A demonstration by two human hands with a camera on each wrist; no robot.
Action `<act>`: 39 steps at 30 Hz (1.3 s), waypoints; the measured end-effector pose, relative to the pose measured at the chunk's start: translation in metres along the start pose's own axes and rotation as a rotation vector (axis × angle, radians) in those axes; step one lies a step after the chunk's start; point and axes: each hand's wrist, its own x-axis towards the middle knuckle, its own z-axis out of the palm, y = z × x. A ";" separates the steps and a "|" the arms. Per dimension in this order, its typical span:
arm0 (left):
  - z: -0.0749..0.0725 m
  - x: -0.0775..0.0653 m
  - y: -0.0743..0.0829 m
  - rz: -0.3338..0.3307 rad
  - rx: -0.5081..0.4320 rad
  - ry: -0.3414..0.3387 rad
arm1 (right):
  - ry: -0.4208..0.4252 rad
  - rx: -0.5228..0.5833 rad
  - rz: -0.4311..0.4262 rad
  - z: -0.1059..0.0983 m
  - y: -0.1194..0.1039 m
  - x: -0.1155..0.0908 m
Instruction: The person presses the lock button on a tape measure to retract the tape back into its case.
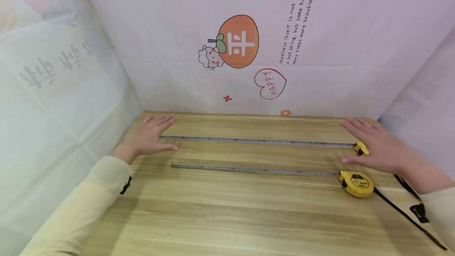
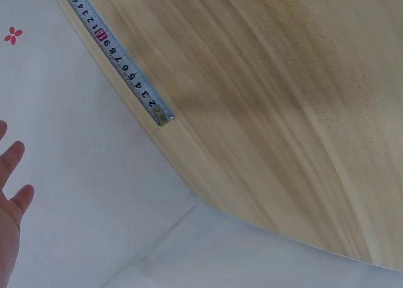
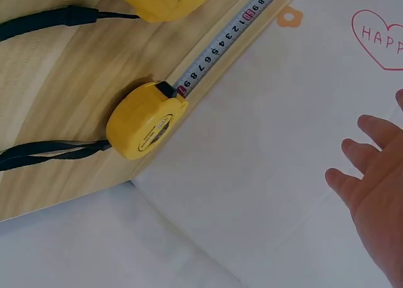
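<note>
Two yellow tape measures lie on the wooden table, their blades drawn out to the left and roughly parallel. The far tape measure (image 1: 361, 149) is partly hidden behind my right hand (image 1: 378, 145), whose fingers are spread and hold nothing. Its blade (image 1: 256, 141) runs left to my left hand (image 1: 147, 135), also spread with nothing in it. In the left wrist view the hooked end of that far blade (image 2: 123, 61) lies near the table edge. The near tape measure (image 1: 357, 185) sits below the right hand; its shorter blade (image 1: 249, 169) ends in a small hook.
A black strap (image 1: 408, 214) trails from the near case toward the right sleeve. White printed cloth (image 1: 160, 50) hangs behind the table (image 1: 213, 216) and along both sides. The far case (image 3: 145, 121) sits close to the table's back right corner, with its own black strap (image 3: 56, 154).
</note>
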 end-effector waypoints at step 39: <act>0.053 -0.053 0.006 -0.009 -0.267 -0.004 | -0.038 0.147 0.125 0.056 -0.002 -0.058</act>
